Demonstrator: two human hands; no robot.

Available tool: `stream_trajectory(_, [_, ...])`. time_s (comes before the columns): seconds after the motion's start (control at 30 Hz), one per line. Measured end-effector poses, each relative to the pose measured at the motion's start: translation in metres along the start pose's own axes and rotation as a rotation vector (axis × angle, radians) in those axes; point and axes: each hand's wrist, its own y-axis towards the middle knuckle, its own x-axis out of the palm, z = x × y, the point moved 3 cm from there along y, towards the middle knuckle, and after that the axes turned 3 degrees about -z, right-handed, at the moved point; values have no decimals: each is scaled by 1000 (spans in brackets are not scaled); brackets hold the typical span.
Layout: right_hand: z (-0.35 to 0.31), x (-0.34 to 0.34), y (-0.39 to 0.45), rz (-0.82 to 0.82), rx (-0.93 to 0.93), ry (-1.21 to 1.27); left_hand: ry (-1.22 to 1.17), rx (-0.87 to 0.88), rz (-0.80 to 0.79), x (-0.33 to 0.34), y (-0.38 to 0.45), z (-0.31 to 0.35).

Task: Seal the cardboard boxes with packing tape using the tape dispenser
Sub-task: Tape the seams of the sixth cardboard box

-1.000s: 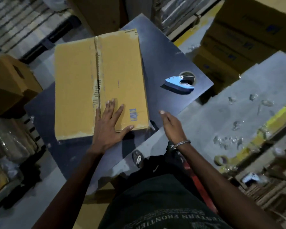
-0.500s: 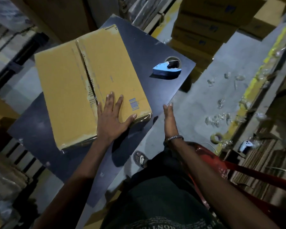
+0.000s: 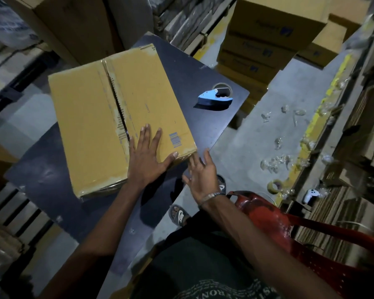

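Observation:
A brown cardboard box [image 3: 108,113] lies flat on the dark table [image 3: 192,67], its two top flaps meeting along a centre seam with a narrow gap. My left hand [image 3: 146,157] rests flat on the box's near right part, fingers spread straight. My right hand [image 3: 201,172] hovers open at the box's near right corner, its fingertips close to that corner. The blue tape dispenser [image 3: 215,99] lies on the table to the right of the box, away from both hands.
Stacked cardboard boxes [image 3: 266,39] stand beyond the table's right corner. A red plastic chair [image 3: 274,221] is close behind my right arm. A tape roll [image 3: 274,186] and crumpled tape scraps [image 3: 274,162] lie on the grey floor at right.
My right hand has moved left and forward to the box's near right corner. The view shifted, and my left hand stays flat on the box.

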Motion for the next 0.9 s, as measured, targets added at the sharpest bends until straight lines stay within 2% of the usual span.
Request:
stream_trajectory(0.07, [-5, -22, 2, 40, 53, 64, 2, -3, 6, 0, 1, -1])
stream_trajectory(0.13, [-10, -34, 12, 92, 30, 188, 0, 2, 16, 0, 1, 0])
stream_trajectory(0.23, [-14, -19, 23, 40, 12, 283, 13, 6, 23, 0, 0, 1])
stream_trajectory(0.3, [-13, -6, 19, -39, 19, 225, 17, 9, 20, 0, -1, 0])
stream_trajectory(0.37, [-11, -5, 9, -55, 71, 82, 8, 7, 18, 0, -2, 1])
stream_trajectory(0.43, [-16, -18, 4, 21, 46, -197, 13, -1, 24, -1, -1, 2])
stream_trajectory(0.5, [-32, -38, 9, 205, -152, -636, 7, -4, 31, -1, -1, 2])
stream_trajectory(0.53, [-43, -45, 15, 242, -299, -842, -1, -4, 36, 0, -1, 3])
stream_trajectory(0.6, [-65, -50, 33, 94, -489, -1153, -10, -3, 41, -1, -1, 3])
stream_trajectory(0.7, [-90, -47, 64, -218, -461, -1460, -2, -3, 31, -2, 0, 3])
stream_trajectory(0.8, [-102, -41, 88, -390, -379, -1572, 24, 1, 28, -2, 0, 4])
stream_trajectory(0.9, [-104, -38, 107, -459, -431, -1628, 85, 22, 26, 0, 0, 3])
